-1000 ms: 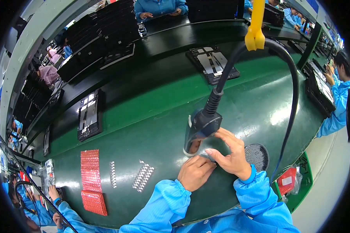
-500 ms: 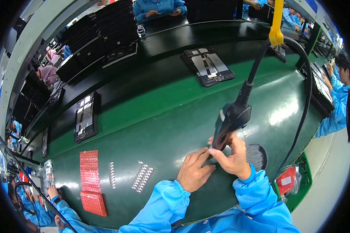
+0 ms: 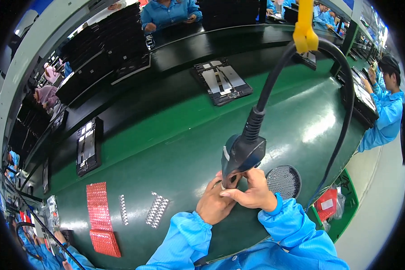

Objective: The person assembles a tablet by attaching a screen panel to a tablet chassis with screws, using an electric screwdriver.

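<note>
A black corded hand tool (image 3: 244, 152) hangs in front of me on a thick cable, its narrow end pointing down. My right hand (image 3: 253, 192) is closed around that lower end, the thumb reaching across toward the left hand. Beneath the tip, my left hand (image 3: 215, 203) has its fingers bent together against it. Whatever the left fingers pinch is hidden by the tool and the other hand. Just right of the hands lies a round grey tray (image 3: 284, 181) with many small dimples. All of this is over the green work table (image 3: 175, 171).
To the left lie red bubble wrap pouches (image 3: 99, 207) and two strips of small silver-and-black pieces (image 3: 157, 210). Opened tablet-like devices (image 3: 222, 82) stand beyond. A yellow hook (image 3: 305, 36) carries the cable. A green bin (image 3: 346, 204) sits lower right. Co-workers in blue (image 3: 382, 108) work nearby.
The view has shifted, so the scene sits further left. The tool has come lower and stands more upright. My hands have drawn closer together around its tip, with the left fingers less stretched.
</note>
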Action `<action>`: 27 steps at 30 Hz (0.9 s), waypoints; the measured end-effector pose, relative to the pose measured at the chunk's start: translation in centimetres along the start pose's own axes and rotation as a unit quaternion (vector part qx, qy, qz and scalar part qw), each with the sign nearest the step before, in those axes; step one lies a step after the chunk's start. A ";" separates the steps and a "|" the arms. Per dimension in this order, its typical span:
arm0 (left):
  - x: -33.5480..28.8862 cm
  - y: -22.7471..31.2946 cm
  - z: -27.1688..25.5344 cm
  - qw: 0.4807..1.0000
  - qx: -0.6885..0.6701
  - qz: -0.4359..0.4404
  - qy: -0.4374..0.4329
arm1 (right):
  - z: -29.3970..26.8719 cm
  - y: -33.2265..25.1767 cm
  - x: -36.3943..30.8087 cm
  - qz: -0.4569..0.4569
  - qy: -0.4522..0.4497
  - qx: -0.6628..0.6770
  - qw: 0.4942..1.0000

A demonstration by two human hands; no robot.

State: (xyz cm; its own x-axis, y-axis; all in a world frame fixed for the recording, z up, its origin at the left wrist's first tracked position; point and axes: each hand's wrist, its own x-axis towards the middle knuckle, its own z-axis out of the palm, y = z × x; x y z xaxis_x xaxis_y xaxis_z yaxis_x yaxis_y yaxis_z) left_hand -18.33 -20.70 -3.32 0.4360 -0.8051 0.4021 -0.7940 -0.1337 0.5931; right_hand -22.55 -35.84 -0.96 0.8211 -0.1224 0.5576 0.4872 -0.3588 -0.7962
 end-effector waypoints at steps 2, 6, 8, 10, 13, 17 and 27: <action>-0.1 -0.1 0.3 1.000 0.012 0.004 0.012 | -0.2 0.0 0.1 -0.010 0.005 -0.022 1.000; 0.0 0.4 0.2 0.999 0.047 0.020 -0.006 | -0.7 0.2 0.3 0.009 0.061 -0.019 0.998; -0.1 0.3 0.4 0.998 0.033 0.056 -0.016 | -0.3 -0.2 0.8 0.023 0.101 0.067 0.992; -0.2 0.4 0.4 0.995 0.020 0.091 -0.027 | -0.1 -1.0 1.0 0.061 0.083 0.118 0.988; -0.3 0.7 0.2 0.994 0.039 0.096 -0.030 | 0.0 -1.5 0.9 0.102 0.054 0.169 0.979; 0.0 0.8 0.5 0.995 0.040 0.090 0.018 | -0.5 -1.5 0.5 0.093 0.010 0.123 0.988; 0.4 1.0 0.0 0.994 0.068 0.075 0.043 | -0.6 -1.6 0.5 0.104 -0.007 0.136 0.985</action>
State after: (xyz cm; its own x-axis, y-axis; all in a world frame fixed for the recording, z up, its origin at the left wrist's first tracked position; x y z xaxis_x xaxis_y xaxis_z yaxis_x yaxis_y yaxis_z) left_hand -18.97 -21.11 -2.55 0.3393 -0.7697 0.5407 -0.9001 -0.0986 0.4245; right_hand -23.06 -35.88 0.72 0.9149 -0.1534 0.3734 0.3677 -0.0650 -0.9276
